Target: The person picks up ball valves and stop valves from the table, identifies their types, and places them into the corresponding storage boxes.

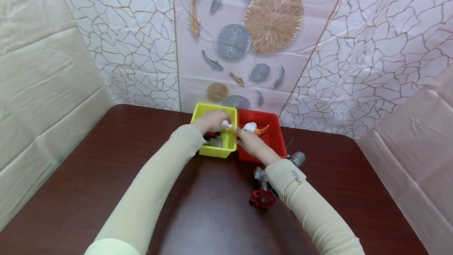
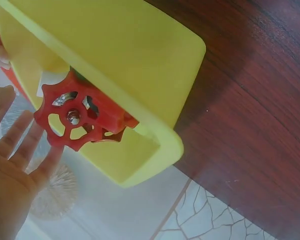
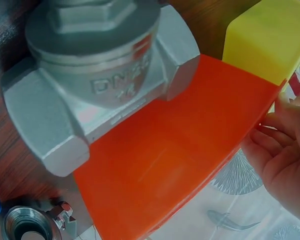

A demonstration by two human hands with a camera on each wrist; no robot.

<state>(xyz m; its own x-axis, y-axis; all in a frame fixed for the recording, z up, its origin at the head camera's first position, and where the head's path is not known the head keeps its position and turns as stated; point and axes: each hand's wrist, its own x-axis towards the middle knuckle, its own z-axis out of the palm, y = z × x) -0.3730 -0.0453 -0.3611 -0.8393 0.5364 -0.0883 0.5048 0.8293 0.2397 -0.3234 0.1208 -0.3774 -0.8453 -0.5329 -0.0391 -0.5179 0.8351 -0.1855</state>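
Observation:
My left hand [image 1: 213, 120] reaches into the yellow bin [image 1: 214, 152], with a small white thing [image 1: 227, 124] between thumb and index finger; its kind is hard to make out. In the left wrist view, my other left fingers spread beside a red valve handwheel [image 2: 74, 117] inside the bin. My right hand [image 1: 250, 141] is where the yellow bin meets the red bin [image 1: 277, 141]. In the right wrist view its fingers [image 3: 270, 135] are bent at the adjoining rims; whether they grip or only touch them is unclear. A white and orange object [image 1: 252, 126] lies in the red bin.
A metal valve with a red handwheel [image 1: 262, 198] lies under my right forearm. Beside it is another grey metal fitting [image 1: 297, 158]. The right wrist view shows a large valve body [image 3: 105, 80] close up and a threaded ball valve [image 3: 32, 222]. Patterned cloth hangs behind the table.

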